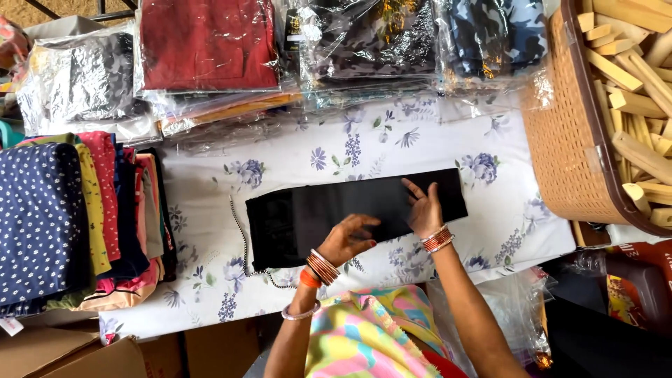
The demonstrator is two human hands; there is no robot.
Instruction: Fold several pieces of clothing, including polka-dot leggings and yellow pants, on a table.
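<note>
A folded black garment (308, 213) lies lengthwise on a white cloth with blue flowers (329, 150). A black-and-white drawstring (239, 231) trails from the garment's left end. My left hand (348, 238) rests on the garment's near edge with fingers curled, pinching the fabric. My right hand (423, 208) presses flat on the garment toward its right end, fingers spread. Both wrists wear orange and silver bangles.
Stacks of bagged clothes (210, 49) line the far side. A pile of folded printed fabrics (63, 217) sits at the left. A woven basket (567, 140) of wooden pieces stands at the right. Cardboard boxes (84, 353) lie at the near left.
</note>
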